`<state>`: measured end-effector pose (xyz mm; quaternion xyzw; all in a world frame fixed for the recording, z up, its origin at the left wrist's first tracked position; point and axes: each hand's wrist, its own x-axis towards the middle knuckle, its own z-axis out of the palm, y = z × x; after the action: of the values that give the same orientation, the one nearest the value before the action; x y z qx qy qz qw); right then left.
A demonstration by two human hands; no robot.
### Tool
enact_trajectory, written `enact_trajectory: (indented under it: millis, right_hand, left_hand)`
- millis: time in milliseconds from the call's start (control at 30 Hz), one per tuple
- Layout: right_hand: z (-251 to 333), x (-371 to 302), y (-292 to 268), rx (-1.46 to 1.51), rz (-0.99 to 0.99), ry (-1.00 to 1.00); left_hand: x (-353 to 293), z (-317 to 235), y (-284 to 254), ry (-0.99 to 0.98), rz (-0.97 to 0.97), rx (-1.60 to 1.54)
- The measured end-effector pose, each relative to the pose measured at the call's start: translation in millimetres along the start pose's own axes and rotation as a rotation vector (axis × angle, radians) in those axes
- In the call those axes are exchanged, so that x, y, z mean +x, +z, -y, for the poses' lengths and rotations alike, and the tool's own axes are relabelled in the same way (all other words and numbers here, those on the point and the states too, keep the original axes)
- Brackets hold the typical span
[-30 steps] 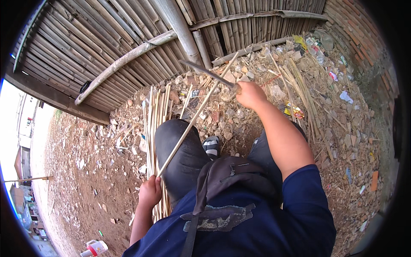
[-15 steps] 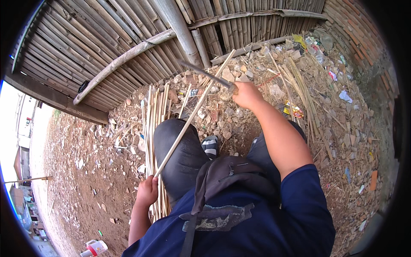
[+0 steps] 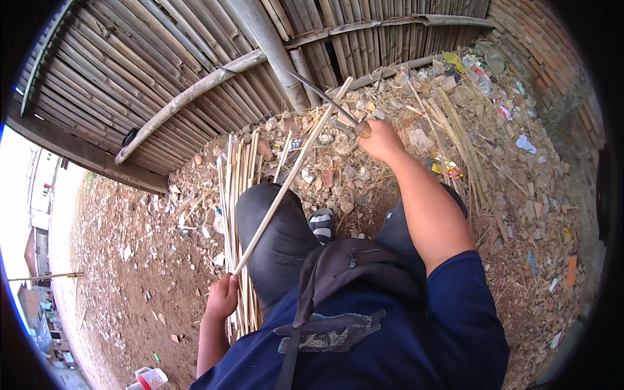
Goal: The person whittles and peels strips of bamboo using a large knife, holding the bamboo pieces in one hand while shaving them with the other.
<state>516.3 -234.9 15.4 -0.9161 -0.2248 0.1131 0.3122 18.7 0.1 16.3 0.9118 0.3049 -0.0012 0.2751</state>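
Two walls are seen around the work: a slatted bamboo wall (image 3: 169, 71) ahead and a brick wall (image 3: 543, 55) at the right. Between them, rubble-strewn ground (image 3: 130, 279) is littered with stones and scraps; uneven footing could let the seated body be tipped if weight were shifted sharply. Two legs in dark trousers (image 3: 266, 218) are spread, and beside the left one a bundle of pale strips (image 3: 232, 208) is laid lengthwise. More strips (image 3: 465, 146) are scattered at the right.

One long pale strip (image 3: 292, 172) is held slantwise over the left thigh, its far end raised toward the bamboo wall. Near that end it is crossed by the blade of a knife (image 3: 316, 92); whether the two are touching cannot be told. A knot or sudden split might cause the blade to skid, and the left knee could then be endangered if the edge were drawn nearer.

The handle is gripped by the right hand (image 3: 380, 140), in a closed fist. The strip's near end is pinched by the left hand (image 3: 223, 296); if that hold were loosened, the strip could be twisted, and fingers could be pricked by splinters.
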Motion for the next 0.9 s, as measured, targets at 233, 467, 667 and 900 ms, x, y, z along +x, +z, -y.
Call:
enact_trajectory:
  millis: [233, 467, 667, 900]
  right_hand:
    - [26.3, -23.8, -2.3, -0.066, 0.192, -0.180]
    - [44.0, -40.1, 11.1, -0.308, 0.245, -0.536]
    - [1.4, 0.8, 2.7, -0.002, -0.035, -0.172]
    - [45.8, -39.0, 11.4, -0.288, 0.271, -0.561]
  left_hand:
    - [2.9, -14.4, 18.5, 0.030, -0.137, 0.121]
    - [6.6, 8.3, 24.6, 0.073, -0.150, 0.196]
    - [3.2, 18.4, 14.9, 0.096, -0.122, 0.089]
    - [-0.7, 24.5, 9.8, 0.095, -0.085, 0.098]
